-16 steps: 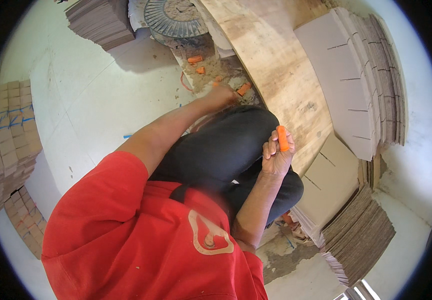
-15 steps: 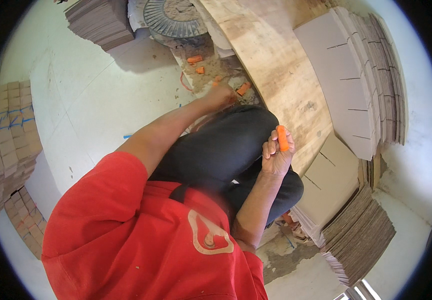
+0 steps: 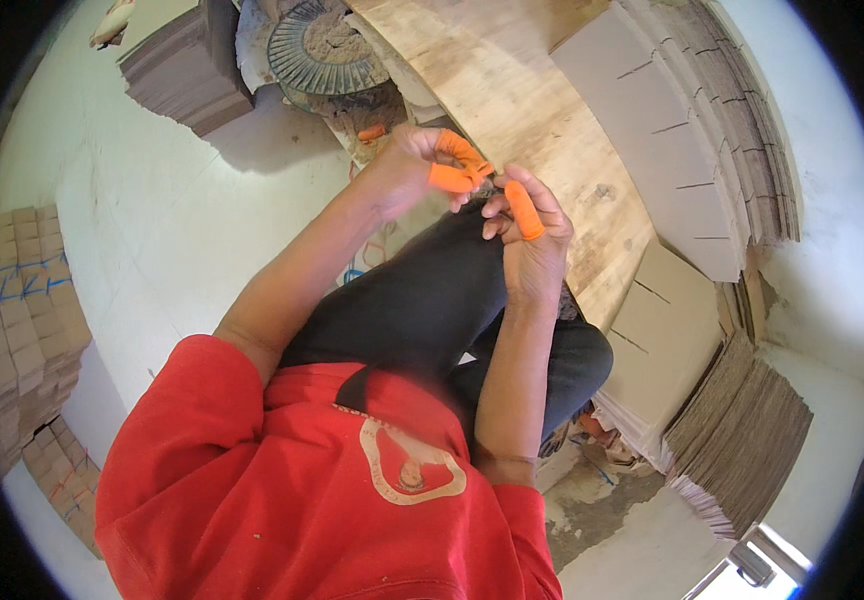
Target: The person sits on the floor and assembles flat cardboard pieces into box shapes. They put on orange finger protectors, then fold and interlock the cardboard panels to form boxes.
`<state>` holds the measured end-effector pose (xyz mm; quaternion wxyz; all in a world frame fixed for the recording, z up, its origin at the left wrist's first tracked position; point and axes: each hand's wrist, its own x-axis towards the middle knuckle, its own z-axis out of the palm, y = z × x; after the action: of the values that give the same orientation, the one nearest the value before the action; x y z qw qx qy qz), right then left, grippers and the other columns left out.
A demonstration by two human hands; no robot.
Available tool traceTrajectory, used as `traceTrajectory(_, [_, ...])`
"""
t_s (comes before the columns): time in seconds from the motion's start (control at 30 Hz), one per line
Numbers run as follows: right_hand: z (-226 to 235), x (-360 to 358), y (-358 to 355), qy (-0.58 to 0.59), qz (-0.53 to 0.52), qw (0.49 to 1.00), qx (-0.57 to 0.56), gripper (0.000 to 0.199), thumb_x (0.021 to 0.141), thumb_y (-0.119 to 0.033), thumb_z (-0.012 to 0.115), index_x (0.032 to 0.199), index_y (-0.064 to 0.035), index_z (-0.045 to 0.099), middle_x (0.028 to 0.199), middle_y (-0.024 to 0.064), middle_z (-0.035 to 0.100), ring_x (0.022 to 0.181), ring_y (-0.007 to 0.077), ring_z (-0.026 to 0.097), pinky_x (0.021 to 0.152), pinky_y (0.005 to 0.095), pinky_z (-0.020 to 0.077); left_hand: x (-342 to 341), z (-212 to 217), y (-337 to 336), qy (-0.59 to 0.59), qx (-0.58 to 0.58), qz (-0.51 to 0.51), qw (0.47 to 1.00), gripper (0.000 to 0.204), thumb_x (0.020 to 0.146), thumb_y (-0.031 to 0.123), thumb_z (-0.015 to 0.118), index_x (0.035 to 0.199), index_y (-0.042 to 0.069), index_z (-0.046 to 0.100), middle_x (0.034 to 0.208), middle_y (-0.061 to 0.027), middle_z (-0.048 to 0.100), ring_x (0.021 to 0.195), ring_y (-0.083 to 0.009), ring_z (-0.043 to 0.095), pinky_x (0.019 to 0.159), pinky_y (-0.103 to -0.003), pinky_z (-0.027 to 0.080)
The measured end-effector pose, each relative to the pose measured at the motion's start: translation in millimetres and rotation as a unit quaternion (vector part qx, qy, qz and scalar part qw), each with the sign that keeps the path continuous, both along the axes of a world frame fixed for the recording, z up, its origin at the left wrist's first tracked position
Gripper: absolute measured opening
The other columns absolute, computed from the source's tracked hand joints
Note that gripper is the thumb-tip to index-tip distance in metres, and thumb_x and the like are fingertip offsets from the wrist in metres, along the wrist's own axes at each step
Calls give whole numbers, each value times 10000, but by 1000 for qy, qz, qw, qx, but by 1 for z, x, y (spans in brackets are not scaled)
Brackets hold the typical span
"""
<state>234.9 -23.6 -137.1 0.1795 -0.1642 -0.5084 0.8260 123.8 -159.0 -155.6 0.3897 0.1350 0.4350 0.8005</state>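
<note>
Although the pale floor (image 3: 172, 225) covers the most ground, left of the plywood tabletop (image 3: 512, 100), that tabletop is the landmark here. Slit cardboard stack (image 3: 642, 140) stands along its right side. Tied brown blocks (image 3: 27, 310) sit well left of the tabletop; a dark sheet pile (image 3: 177, 75) is left of its far part, with a ribbed round thing (image 3: 292, 70) between the pile and the tabletop. Both hands are up near the tabletop's left edge, tips nearly meeting. Left hand (image 3: 410, 165): digits bent toward a pinch, orange covers (image 3: 452, 178) on what look like two of them. Right hand (image 3: 540, 245): half curled, one orange cover (image 3: 524, 210) on a digit, nothing else clearly in it. Smallest: loose orange piece (image 3: 372, 132) just left of the tabletop. Handling the covers well, my call: take each by its rim, roll rather than yank since it looks like thin rubber, keep the wearing digit straight and the other hand steady. Hard to make out: the orange bit at the left fingertips, either a cover's end or a separate piece, so can't tell if that pinch holds anything. Some right fingertips blur together. Left forearm hides some floor beside the tabletop; tied blocks are cut off by the dark rim.
</note>
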Motion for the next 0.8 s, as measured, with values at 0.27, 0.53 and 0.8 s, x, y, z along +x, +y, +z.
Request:
traceTrajectory(0.27, [5,5,-8,-14,20,997,79,135,893,-70,564,958,34,621,727,100,621,569,141,561,487,247,446,13,11,-7,28,-28,-42,998,140,717,-19,703,831,-39,625,716,-127,642,519,-158,585,468,-263,471])
traceTrajectory(0.53, [-3,-3,-29,10,-16,987,-161,83,872,-57,585,831,10,613,736,102,628,491,129,504,448,238,396,17,15,-14,14,-14,77,997,168,716,-13,697,866,-21,622,819,-134,666,674,-181,630,616,-292,512])
traceTrajectory(0.8, [-5,-17,-29,-33,-89,989,-110,78,861,-40,560,848,-2,627,749,119,651,519,134,564,412,228,382,28,15,4,397,-118,36,909,485,672,25,766,1141,67,648,948,-24,685,869,-111,616,830,-251,474])
